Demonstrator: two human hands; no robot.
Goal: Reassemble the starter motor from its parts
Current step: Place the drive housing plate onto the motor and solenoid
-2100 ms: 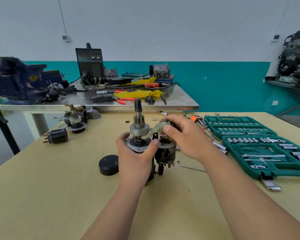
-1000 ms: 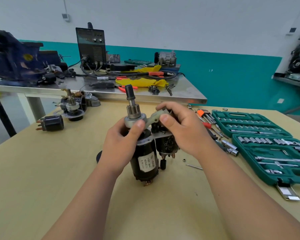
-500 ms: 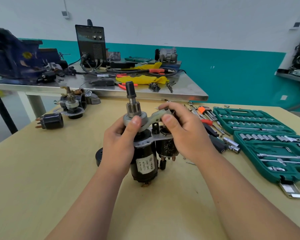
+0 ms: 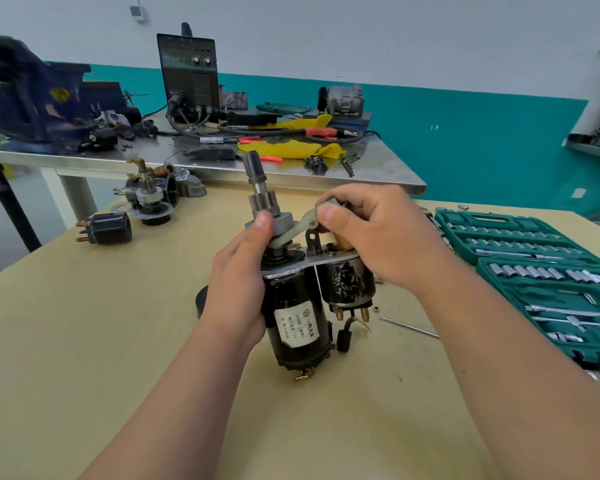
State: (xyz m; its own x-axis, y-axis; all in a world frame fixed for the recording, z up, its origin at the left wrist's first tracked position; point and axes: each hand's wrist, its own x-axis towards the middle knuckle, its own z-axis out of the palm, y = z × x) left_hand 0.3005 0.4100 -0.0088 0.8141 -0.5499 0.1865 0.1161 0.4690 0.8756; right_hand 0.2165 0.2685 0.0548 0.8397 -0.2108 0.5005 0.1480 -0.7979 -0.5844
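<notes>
At the centre of the frame, the black cylindrical starter motor with a white label (image 4: 297, 327) stands roughly upright over the tan wooden desk (image 4: 84, 341), its toothed steel shaft (image 4: 260, 192) pointing up. The left hand (image 4: 238, 292) wraps its body, thumb on the grey collar. The right hand (image 4: 378, 233) pinches the pale plastic fork lever (image 4: 293, 233) by its upper end. A green socket case (image 4: 551, 271) lies open at right.

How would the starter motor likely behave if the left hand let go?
The starter motor looks mostly metal, so probably heavy for its size. Tall, tilted and narrow-based, it would likely topple without the left hand gripping it.
</notes>
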